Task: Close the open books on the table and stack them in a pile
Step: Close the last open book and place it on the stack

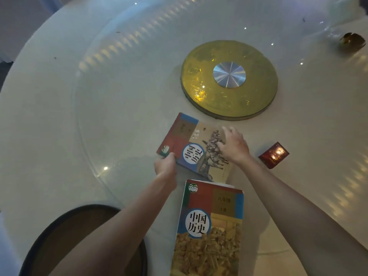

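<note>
Left hand (pixel 166 166) pinches the near-left corner of the far book (pixel 191 144), thumb on the cover, other digits hidden underneath, so clamped on that corner. Right hand (pixel 234 145) sits palm-down on the same book's right part, fingers (pixel 226 130) spread loosely over the horse picture; pressing or just resting, can't tell, no grip visible. Hands are apart, one at each side of that book.

The far book is closed, front cover up, rotated at an angle, lying on the glass turntable (pixel 119 116) just short of the gold hub (pixel 229 80). Whether it's flat or slightly lifted at the left corner is unclear.

Near book (pixel 209 228) is also closed, cover up, upright toward the viewer, between the two forearms and just below the far book. Their edges look nearly touching or slightly overlapped at the far book's bottom corner; can't resolve which.

Progress, judged: closing looks done, no open books in sight. Stacking is not done, both books lie side by side. What's left is probably to put one on the other and square the edges.

Outward: small red packet (pixel 273 155) just right of the right wrist, apart from both books. Dark round chair seat (pixel 59 232) bottom left. Dark object (pixel 352 41) at the far right edge, unidentifiable.
</note>
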Demonstrator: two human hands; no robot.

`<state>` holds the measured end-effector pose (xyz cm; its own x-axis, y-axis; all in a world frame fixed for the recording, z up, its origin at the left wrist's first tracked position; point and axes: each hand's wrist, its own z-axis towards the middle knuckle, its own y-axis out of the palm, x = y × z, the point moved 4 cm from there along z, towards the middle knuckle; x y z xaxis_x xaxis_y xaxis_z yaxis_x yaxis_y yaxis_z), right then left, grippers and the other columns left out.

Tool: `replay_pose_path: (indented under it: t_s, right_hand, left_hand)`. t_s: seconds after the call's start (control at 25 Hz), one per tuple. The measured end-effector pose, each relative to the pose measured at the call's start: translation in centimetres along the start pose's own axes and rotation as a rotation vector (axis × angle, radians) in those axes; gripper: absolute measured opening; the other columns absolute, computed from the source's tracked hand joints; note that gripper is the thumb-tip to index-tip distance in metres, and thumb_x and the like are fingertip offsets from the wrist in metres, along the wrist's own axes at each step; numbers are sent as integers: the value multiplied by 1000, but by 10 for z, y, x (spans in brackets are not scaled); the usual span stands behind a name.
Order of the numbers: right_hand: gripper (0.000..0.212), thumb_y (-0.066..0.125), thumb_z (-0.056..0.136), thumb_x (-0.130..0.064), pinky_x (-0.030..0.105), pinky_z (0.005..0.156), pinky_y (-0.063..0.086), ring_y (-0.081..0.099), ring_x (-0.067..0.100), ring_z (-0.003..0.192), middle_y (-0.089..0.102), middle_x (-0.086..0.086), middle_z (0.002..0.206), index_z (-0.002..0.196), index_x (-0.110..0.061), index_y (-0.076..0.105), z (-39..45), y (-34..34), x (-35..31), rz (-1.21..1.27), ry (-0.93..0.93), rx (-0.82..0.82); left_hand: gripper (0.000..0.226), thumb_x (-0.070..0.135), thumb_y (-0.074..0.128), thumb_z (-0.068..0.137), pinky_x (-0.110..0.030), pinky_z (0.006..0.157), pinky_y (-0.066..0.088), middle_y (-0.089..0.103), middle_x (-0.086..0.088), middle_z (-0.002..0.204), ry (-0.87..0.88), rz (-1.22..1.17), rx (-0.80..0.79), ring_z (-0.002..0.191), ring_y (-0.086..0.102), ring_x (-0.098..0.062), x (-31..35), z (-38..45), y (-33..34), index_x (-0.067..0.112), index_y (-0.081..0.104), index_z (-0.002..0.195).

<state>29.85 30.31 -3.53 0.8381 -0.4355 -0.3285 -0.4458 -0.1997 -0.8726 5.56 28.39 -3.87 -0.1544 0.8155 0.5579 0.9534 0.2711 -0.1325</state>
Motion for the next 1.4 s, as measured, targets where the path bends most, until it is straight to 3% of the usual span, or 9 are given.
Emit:
replay_pose_path:
  t_s: [0.2,0.32,0.4,0.48,0.64,0.84,1.0,1.16,1.4]
  right_hand:
    - [48,64,97,-34,47,102,45,48,33,131,53,14,140,139,-12,53,14,1,6,-55,52,42]
    - [50,69,94,-39,48,99,48,49,34,128,53,15,136,133,-11,55,10,3,15,23,156,75]
    - [54,72,91,-40,46,99,48,50,34,128,53,14,136,134,-12,55,6,6,19,102,223,59]
    - [51,71,92,-36,45,98,50,55,34,124,57,14,135,134,-12,56,5,8,23,185,267,40]
    - [33,66,95,-30,43,90,55,66,29,109,70,9,119,122,-11,67,1,7,33,497,309,-4]
    - [20,65,99,-34,51,91,58,70,29,105,74,7,106,102,-15,72,-24,1,31,849,297,-58]
    - [34,58,103,-30,40,79,57,69,24,95,74,11,108,124,-6,70,-53,-8,31,1297,304,-252]
    - [30,60,101,-16,39,80,56,67,25,97,75,8,102,128,-6,68,-93,-19,45,1371,312,-205]
    - [14,64,98,-10,43,69,62,72,25,84,69,12,105,112,-11,64,-168,-15,56,1078,322,-48]
  left_hand:
    - [73,7,70,88,-42,109,46,61,-14,135,161,-82,-171,124,60,-27,35,16,28,6,34,152]
    - [58,12,74,87,-37,93,56,62,-10,119,132,41,-36,106,64,-24,27,24,30,5,49,139]
    - [21,15,72,89,-28,60,59,69,-3,96,75,111,-72,78,69,-14,15,22,37,9,62,107]
    - [12,17,73,89,-20,41,51,71,-1,82,74,121,-133,58,69,-7,15,19,44,11,63,93]
    - [31,13,69,92,-28,51,58,77,-7,91,206,116,-322,72,76,-19,41,3,55,15,57,121]
    - [30,16,60,98,-42,65,63,78,-14,100,180,-29,-552,77,76,-24,69,-28,62,19,58,128]
    - [30,14,58,99,-38,58,61,78,-15,101,187,-24,-694,75,76,-23,69,-56,54,18,59,128]
    - [31,15,58,99,-36,57,61,77,-15,101,220,63,-647,74,75,-23,51,-78,25,18,59,130]
    - [31,11,65,95,-29,49,58,77,-14,99,278,208,-483,67,76,-19,-16,-92,-25,14,62,127]
